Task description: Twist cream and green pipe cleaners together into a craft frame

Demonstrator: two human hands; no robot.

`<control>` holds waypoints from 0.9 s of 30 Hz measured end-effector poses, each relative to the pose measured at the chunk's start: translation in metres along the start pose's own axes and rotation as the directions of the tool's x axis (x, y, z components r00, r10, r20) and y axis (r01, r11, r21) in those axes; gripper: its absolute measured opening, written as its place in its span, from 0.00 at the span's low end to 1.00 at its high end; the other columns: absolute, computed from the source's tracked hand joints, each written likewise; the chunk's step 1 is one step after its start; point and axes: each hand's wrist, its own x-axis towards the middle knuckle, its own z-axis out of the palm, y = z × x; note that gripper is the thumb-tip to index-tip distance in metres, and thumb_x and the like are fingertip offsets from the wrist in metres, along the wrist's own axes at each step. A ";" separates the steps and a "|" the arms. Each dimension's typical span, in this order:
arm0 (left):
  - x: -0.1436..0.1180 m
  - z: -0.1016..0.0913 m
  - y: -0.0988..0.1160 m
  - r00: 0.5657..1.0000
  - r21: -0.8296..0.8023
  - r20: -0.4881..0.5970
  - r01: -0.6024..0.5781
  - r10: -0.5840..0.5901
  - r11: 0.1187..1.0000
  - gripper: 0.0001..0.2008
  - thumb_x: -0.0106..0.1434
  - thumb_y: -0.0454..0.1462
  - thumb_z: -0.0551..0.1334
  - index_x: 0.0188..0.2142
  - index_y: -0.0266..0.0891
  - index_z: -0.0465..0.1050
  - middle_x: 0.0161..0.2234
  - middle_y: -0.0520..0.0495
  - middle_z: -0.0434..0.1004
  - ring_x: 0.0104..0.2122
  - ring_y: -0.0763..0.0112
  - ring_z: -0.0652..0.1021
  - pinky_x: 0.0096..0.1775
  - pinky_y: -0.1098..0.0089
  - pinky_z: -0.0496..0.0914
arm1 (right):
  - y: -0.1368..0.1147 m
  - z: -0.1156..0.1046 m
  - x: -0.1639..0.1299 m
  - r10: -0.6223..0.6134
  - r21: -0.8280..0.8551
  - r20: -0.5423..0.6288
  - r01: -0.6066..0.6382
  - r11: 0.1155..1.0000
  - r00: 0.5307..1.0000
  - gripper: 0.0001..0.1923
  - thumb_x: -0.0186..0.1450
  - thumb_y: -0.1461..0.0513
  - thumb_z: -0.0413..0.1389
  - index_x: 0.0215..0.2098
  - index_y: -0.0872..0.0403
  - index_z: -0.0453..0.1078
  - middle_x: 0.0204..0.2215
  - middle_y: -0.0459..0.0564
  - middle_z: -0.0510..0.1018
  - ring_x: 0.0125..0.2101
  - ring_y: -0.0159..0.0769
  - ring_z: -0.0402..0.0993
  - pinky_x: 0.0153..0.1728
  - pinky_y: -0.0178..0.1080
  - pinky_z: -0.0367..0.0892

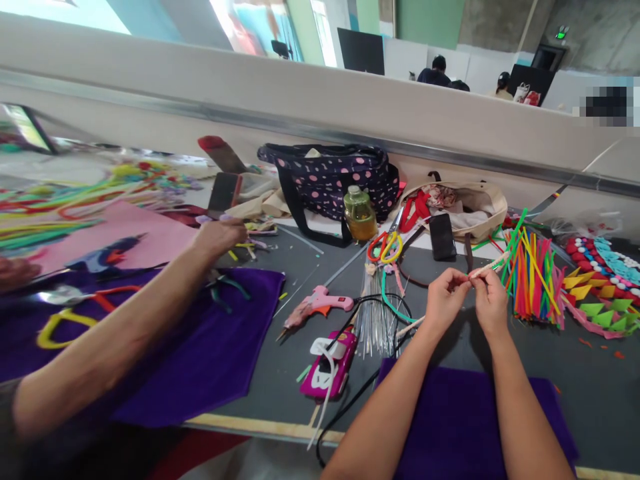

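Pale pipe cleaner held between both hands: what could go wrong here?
1. The pale fuzzy pipe cleaner, pinched by the left hand and right hand, may snag the bundle of bright plastic sticks it reaches into.
2. The pink glue gun has a black cord near the wrists; it might get dragged.

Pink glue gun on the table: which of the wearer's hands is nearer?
Left. The left hand is to the right of the pink glue gun, with clear wire strands between them. The right hand is farther right, beside the left.

Both forearms bare; hands [467, 300] ungloved, no sleeves.
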 end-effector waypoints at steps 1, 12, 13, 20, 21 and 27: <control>0.000 -0.001 0.001 1.000 -0.009 0.011 0.005 -0.005 1.000 0.07 0.55 0.38 0.63 0.29 0.35 0.69 0.24 0.52 0.70 0.23 0.79 0.68 0.27 0.77 0.62 | 0.000 0.000 0.000 -0.008 -0.011 -0.005 0.008 1.000 1.000 0.08 0.67 0.58 0.49 0.33 0.51 0.68 0.33 0.48 0.75 0.37 0.39 0.71 0.42 0.42 0.65; 0.003 -0.008 0.006 1.000 -0.035 0.014 -0.001 0.002 0.999 0.08 0.57 0.40 0.63 0.31 0.35 0.74 0.25 0.51 0.73 0.24 0.77 0.70 0.28 0.75 0.65 | -0.006 -0.003 0.002 -0.071 0.037 0.045 0.069 0.997 0.997 0.08 0.66 0.60 0.52 0.39 0.49 0.73 0.37 0.49 0.78 0.40 0.40 0.73 0.43 0.43 0.67; 0.003 -0.008 0.006 1.000 -0.028 0.011 -0.007 0.007 1.000 0.08 0.57 0.40 0.63 0.31 0.35 0.74 0.26 0.51 0.73 0.25 0.77 0.70 0.28 0.75 0.65 | -0.005 -0.002 0.001 -0.053 0.030 0.042 0.052 0.998 0.998 0.09 0.66 0.60 0.52 0.40 0.49 0.73 0.37 0.49 0.78 0.39 0.39 0.73 0.42 0.42 0.67; 0.002 -0.006 0.003 0.998 0.012 -0.014 -0.066 0.066 0.998 0.08 0.58 0.40 0.63 0.32 0.36 0.76 0.28 0.48 0.75 0.29 0.73 0.74 0.32 0.73 0.68 | -0.007 -0.002 -0.001 -0.091 -0.099 -0.052 0.085 0.991 0.995 0.09 0.66 0.60 0.52 0.38 0.50 0.74 0.34 0.50 0.78 0.36 0.39 0.72 0.38 0.41 0.66; 0.001 -0.006 0.002 0.997 0.019 -0.018 -0.075 0.075 0.997 0.08 0.58 0.40 0.63 0.32 0.36 0.76 0.28 0.48 0.76 0.30 0.73 0.74 0.32 0.73 0.68 | -0.008 -0.002 -0.001 -0.097 -0.112 -0.061 0.089 0.990 0.993 0.09 0.66 0.60 0.52 0.38 0.50 0.74 0.34 0.50 0.78 0.36 0.39 0.72 0.38 0.41 0.66; 0.002 -0.006 -0.002 0.994 0.040 -0.050 -0.093 0.095 0.995 0.07 0.58 0.39 0.63 0.32 0.37 0.76 0.29 0.48 0.76 0.31 0.72 0.74 0.33 0.73 0.68 | -0.014 -0.006 -0.001 -0.080 -0.180 -0.048 0.070 0.981 0.996 0.09 0.66 0.59 0.52 0.37 0.52 0.74 0.32 0.50 0.78 0.35 0.38 0.70 0.36 0.40 0.65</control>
